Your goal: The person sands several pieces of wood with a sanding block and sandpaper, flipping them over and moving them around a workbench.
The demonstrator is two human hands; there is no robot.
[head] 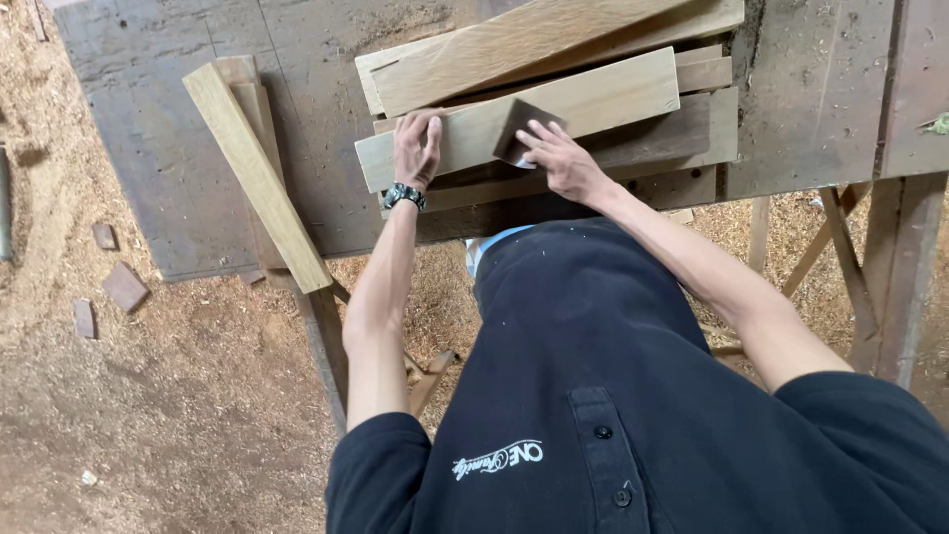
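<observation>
Your weathered grey wooden counter (188, 119) carries a stack of pale planks (593, 109) at its near edge, with one long plank (259, 176) lying diagonally over the near-left corner. Below, the sawdust-covered floor (178, 396) holds small wood offcuts (124, 287) to the left.

Beyond my left hand (416, 148) and right hand (556, 158), stacked planks (633, 59) block any forward reach. Left of my left hand, bare workbench (148, 79) lies open up to the slanted batten (259, 178). Right of the stack, the bench is free.
</observation>
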